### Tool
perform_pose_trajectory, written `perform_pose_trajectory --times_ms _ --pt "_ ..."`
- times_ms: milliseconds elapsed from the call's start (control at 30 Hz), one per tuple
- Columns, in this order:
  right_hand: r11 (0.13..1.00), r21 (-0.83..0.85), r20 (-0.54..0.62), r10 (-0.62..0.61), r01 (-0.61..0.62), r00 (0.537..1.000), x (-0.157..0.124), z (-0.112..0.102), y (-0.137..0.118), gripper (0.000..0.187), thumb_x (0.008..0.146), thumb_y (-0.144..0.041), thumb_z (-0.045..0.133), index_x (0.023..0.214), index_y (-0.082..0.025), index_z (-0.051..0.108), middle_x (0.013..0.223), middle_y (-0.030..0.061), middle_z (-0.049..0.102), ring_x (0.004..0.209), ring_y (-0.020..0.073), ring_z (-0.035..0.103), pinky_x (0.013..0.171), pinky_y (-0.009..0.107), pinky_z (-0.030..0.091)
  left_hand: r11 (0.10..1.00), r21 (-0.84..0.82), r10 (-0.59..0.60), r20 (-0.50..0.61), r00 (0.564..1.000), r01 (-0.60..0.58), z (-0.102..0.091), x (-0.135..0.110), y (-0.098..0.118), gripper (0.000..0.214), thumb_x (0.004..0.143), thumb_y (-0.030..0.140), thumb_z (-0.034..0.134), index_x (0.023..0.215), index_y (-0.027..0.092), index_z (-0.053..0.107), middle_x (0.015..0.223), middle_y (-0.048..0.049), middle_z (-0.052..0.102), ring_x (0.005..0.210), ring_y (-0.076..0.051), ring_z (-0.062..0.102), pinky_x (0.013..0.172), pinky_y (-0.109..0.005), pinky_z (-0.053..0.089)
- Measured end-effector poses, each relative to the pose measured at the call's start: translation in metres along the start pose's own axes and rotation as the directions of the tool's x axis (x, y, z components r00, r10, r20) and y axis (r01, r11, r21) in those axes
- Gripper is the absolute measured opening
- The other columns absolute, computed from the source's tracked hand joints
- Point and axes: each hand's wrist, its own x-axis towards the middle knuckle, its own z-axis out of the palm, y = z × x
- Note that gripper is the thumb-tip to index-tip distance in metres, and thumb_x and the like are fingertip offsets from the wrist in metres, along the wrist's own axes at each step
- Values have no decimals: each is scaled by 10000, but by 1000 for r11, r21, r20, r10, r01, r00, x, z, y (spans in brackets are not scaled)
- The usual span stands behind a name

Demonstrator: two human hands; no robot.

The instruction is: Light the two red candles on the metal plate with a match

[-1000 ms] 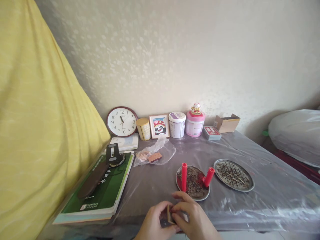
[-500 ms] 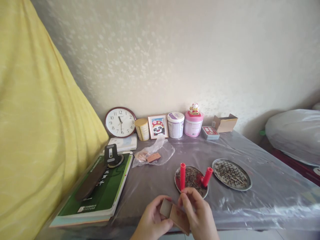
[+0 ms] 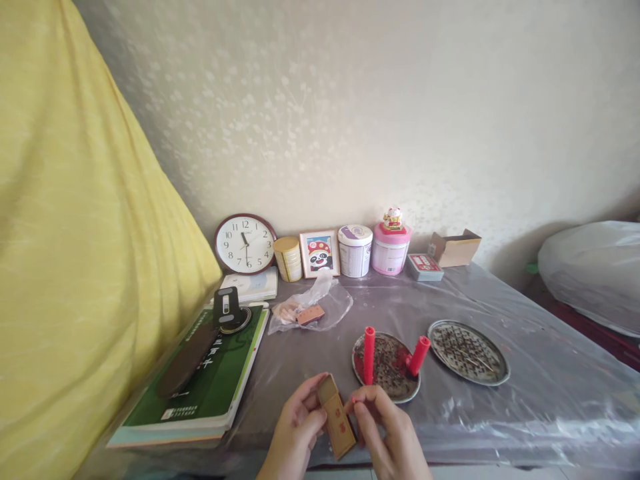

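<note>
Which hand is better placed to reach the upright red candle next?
Probably the right hand: it is nearer the upright red candle, while the left hand grips the matchbox.

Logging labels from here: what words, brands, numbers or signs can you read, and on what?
Clock: "2" through "12"; "1" unclear, dial lettering too small.
Small box: red characters, blurred.
Green book: white characters, blurred.
White tin, pink tub, flat box, picture: marks too small.

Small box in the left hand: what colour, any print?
The small box is tan-brown with red print; shows best in the head view.
</note>
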Motion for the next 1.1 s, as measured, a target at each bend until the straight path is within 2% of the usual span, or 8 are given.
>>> perform_pose_trajectory --times_ms 200,267,367,467,600,800,933,1100 --pt "986 -36 162 -157 165 974 1 -1 1 186 975 -287 353 931 -210 517 958 52 653 787 134 617 733 222 469 999 -10 -35 -1 999 35 1 0 -1 402 614 259 816 1001 212 720 991 -105 720 840 -221 653 695 -304 485" --pt "982 -38 181 -176 186 968 2 -1 1 167 972 -271 360 926 -215 510 896 36 660 763 132 621 721 219 472 1000 23 -9 37 999 8 -4 3 -9 411 643 289 804 1034 212 703 999 -111 718 879 -233 654 726 -319 489" --pt "982 -35 153 -180 187 972 2 -1 2 171 975 -276 354 895 -215 493 802 17 648 668 121 604 667 210 468 995 41 82 148 986 -89 -12 8 -21 571 584 336 847 1109 220 655 1090 -136 691 971 -286 643 822 -386 484" --pt "983 -72 105 -161 169 981 0 -2 3 182 975 -286 359 890 -215 503 803 17 638 683 124 595 656 206 455 990 62 102 283 954 -124 -17 8 -27 829 507 331 888 1257 269 540 1259 -148 599 1077 -339 597 888 -451 454" --pt "981 -86 126 -160 171 979 -1 -3 4 176 973 -279 363 910 -215 515 828 14 640 722 122 598 683 203 456 973 149 112 366 924 -177 -15 1 -21 892 533 241 868 1318 309 449 1332 -130 537 1226 -350 487 994 -461 362" --pt "966 -124 110 -213 226 971 1 -4 2 150 968 -247 377 913 -226 515 835 -7 643 720 100 604 679 176 452 939 305 45 341 939 -156 1 -5 -7 944 465 -27 712 1287 292 376 1328 -124 527 1262 -342 451 1039 -463 320" --pt "956 -145 117 -239 255 964 1 -3 1 138 965 -228 376 927 -229 509 854 -3 644 735 102 609 676 174 456 894 410 62 285 957 -180 9 -6 -4 863 495 15 708 1257 243 373 1291 -159 543 1250 -356 457 1014 -464 358" --pt "939 -182 120 -274 292 954 1 -3 1 122 959 -217 386 914 -231 499 825 -6 636 701 104 599 655 177 460 873 439 84 296 952 -213 9 -7 -5 796 522 25 710 1224 237 398 1262 -147 569 1224 -332 492 999 -430 391"
